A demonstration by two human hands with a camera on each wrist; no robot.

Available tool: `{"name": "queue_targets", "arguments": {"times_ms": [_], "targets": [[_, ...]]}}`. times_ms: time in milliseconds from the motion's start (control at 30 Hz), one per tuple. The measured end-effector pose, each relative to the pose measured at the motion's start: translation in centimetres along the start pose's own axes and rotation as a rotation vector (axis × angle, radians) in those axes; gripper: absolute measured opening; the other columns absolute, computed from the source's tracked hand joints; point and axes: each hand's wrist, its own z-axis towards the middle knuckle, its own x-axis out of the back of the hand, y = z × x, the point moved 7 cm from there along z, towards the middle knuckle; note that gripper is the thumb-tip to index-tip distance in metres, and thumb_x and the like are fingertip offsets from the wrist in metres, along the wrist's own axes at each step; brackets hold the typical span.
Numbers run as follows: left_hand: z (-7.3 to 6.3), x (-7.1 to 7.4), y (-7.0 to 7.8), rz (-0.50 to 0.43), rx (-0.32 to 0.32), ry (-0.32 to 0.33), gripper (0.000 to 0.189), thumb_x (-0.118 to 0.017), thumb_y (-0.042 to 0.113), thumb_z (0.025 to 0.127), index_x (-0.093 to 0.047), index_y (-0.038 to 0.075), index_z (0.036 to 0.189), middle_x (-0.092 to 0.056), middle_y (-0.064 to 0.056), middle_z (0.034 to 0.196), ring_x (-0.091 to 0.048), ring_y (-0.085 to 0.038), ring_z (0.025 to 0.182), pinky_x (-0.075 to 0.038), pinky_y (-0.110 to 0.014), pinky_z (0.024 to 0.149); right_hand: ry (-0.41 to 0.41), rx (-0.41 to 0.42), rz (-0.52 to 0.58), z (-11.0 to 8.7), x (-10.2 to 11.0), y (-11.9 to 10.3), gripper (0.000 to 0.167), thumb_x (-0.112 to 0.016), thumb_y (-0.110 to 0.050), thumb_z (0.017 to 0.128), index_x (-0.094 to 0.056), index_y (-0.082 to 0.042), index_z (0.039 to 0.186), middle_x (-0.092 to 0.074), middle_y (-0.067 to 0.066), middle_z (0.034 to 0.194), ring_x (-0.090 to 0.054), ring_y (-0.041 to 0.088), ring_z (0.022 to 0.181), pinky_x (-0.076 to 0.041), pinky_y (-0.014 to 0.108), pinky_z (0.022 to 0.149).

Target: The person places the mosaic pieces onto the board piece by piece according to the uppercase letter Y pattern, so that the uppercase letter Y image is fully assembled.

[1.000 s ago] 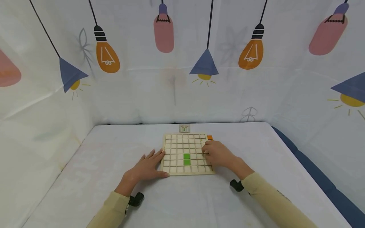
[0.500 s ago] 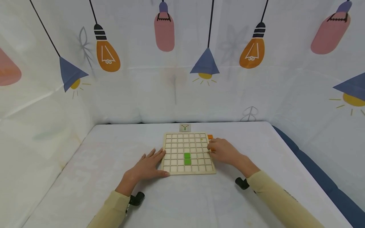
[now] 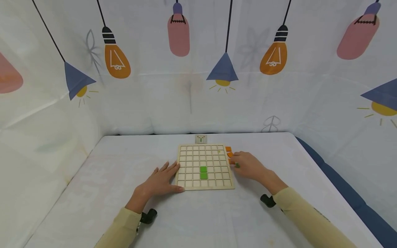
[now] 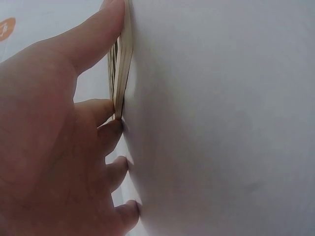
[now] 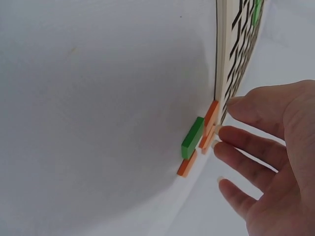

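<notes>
A pale wooden grid board (image 3: 189, 162) lies on the white table. Two green square tiles (image 3: 203, 169) sit in adjoining cells near its middle. My left hand (image 3: 159, 184), fingers spread, rests against the board's left edge, thumb at the front corner. Just off the board's right edge is my right hand (image 3: 249, 167), holding nothing. In the right wrist view its thumb and fingers are parted, fingertips close to several orange tiles (image 5: 211, 119); contact is hard to tell. A loose green tile (image 5: 192, 138) lies among them, partly covered by the hand in the head view.
Behind the board lies a small card (image 3: 201, 139) with a printed grid pattern. White cloth walls (image 3: 149, 103) with printed lamps and bulbs enclose the table (image 3: 124, 155). Something dark blue (image 3: 341, 186) runs along beyond the table's right edge.
My right hand has moved right, from over the board's right columns to the table beside it. More orange tiles and a green tile now show there. The left hand stays in place.
</notes>
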Motion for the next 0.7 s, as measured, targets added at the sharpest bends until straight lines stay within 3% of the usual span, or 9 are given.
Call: {"name": "queue_targets", "arguments": {"times_ms": [233,500,700], "targets": [[-0.2,0.1,0.1,-0.004,0.000,-0.002,0.099,-0.068,0.066,0.083,-0.026,0.017,0.159,-0.022,-0.002,0.167,-0.014,-0.035,0.155,-0.013,-0.066,0.121,-0.054,-0.045,0.007,-0.4,-0.5,0.9,0.014,-0.069,-0.012,0.092,-0.077,-0.012,0.104,-0.065,0.000,0.090,-0.049,0.012,0.075,-0.047,0.029,0.071],[0.0,0.1,0.0,0.000,-0.006,-0.004,0.099,-0.067,0.066,0.083,-0.026,0.018,0.159,-0.020,-0.001,0.167,-0.012,-0.035,0.156,-0.013,-0.066,0.121,-0.045,-0.050,0.019,-0.7,-0.6,2.0,0.017,-0.070,-0.005,0.087,-0.076,-0.010,0.101,-0.065,-0.001,0.094,-0.059,0.014,0.087,-0.054,0.035,0.082],[0.0,0.1,0.0,-0.011,-0.011,-0.004,0.099,-0.066,0.067,0.083,-0.025,0.019,0.159,-0.020,0.000,0.167,-0.012,-0.035,0.156,-0.011,-0.065,0.121,-0.017,-0.033,-0.004,-0.9,-0.7,2.3,0.014,-0.072,-0.004,0.085,-0.075,-0.009,0.097,-0.064,-0.001,0.091,-0.060,0.016,0.086,-0.055,0.037,0.082]]}}
